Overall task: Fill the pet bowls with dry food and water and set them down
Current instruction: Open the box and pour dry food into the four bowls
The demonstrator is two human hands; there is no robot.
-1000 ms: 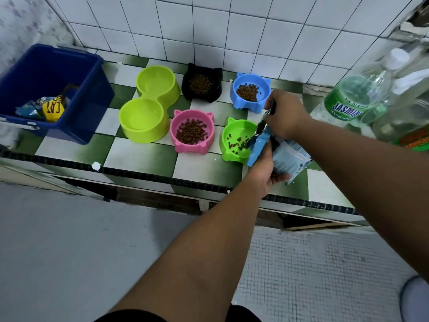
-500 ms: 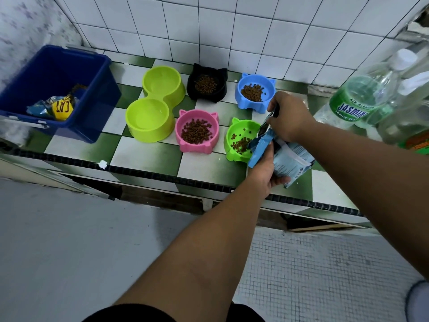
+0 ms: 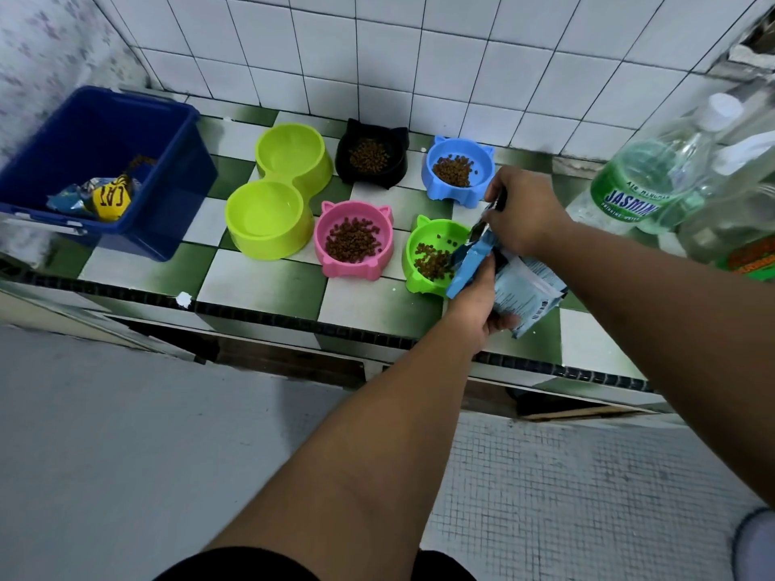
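On the checkered counter (image 3: 260,283) stand a black bowl (image 3: 372,159), a blue bowl (image 3: 458,171) and a pink bowl (image 3: 355,241), each holding kibble. A green bowl (image 3: 432,253) at the front right holds a small pile of kibble. Over its right rim I tilt a light blue food pouch (image 3: 516,287). My left hand (image 3: 478,299) grips the pouch from below. My right hand (image 3: 524,207) pinches the pouch's opened top edge. A lime double bowl (image 3: 276,190) at the left shows no kibble.
A dark blue bin (image 3: 100,169) with food packets sits at the counter's left end. Clear water bottles, one with a green label (image 3: 641,190), stand close at the right. White wall tiles back the counter; grey floor lies below.
More kibble has gathered in the green bowl. Both hands and the pouch stay over its right rim.
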